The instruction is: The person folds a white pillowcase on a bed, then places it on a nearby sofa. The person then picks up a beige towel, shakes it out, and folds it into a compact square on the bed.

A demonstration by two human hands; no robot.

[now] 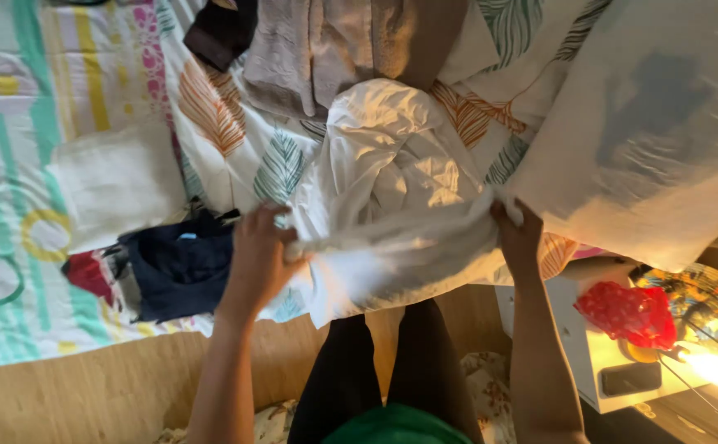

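Observation:
A crumpled white garment [392, 173] lies on a bed covered by a leaf-patterned sheet [236, 140]. My left hand [259, 259] grips the garment's near edge on the left. My right hand [517, 234] grips the same edge on the right. The cloth is stretched taut between both hands, just above the bed's wooden front edge [88, 386]. My dark trousers show below, between my arms.
A folded white cloth [116, 181] and a dark blue garment [180, 267] lie left of my hands. Grey-beige towels [326, 49] sit at the back. A large pillow [655, 123] fills the right. A white side table [597, 362] carries a red bag [630, 312].

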